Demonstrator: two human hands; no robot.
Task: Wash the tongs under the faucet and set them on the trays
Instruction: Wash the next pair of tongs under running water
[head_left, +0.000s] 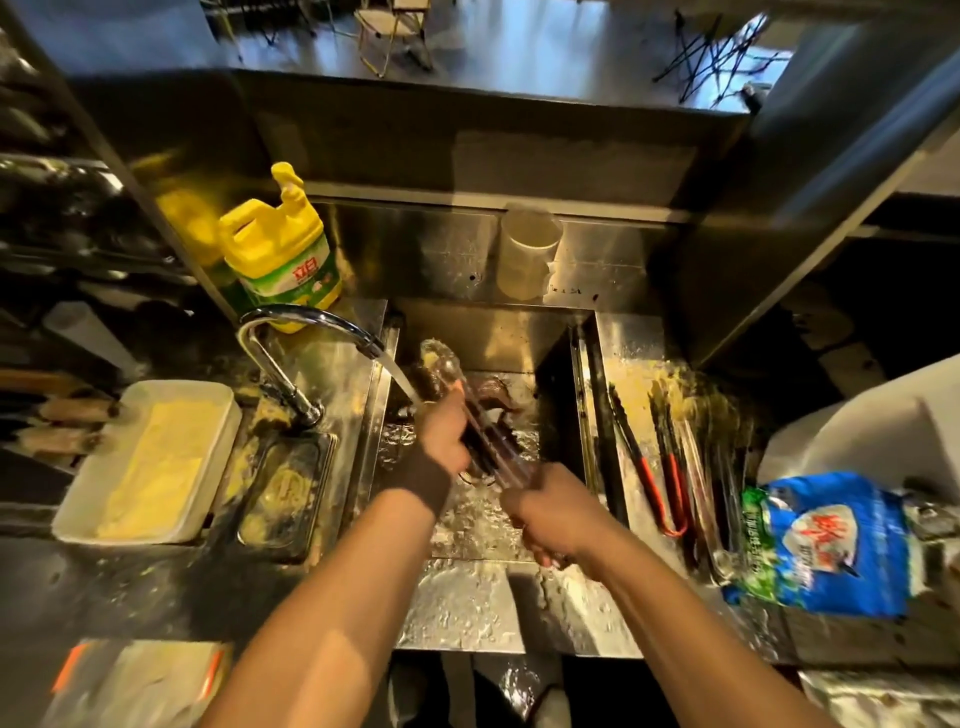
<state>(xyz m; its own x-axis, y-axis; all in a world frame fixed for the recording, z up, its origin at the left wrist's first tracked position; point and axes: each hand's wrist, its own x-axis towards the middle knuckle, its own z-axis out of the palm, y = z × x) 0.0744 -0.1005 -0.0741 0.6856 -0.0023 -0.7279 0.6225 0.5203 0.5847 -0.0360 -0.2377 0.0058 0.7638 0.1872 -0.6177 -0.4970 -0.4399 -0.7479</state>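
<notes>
- Right hand (545, 512) grips clear tongs (470, 415) by the handle end
- Left hand (447, 441) clasps their middle under the faucet (306, 325) stream
- Red-handled tongs (670, 467) lie at 3 o'clock

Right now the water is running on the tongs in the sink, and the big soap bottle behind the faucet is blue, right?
Almost. The head view shows the soap bottle is yellow, not blue. The rest holds: water runs from the faucet onto the tongs, which both hands, left hand and right hand, hold over the sink.
</notes>
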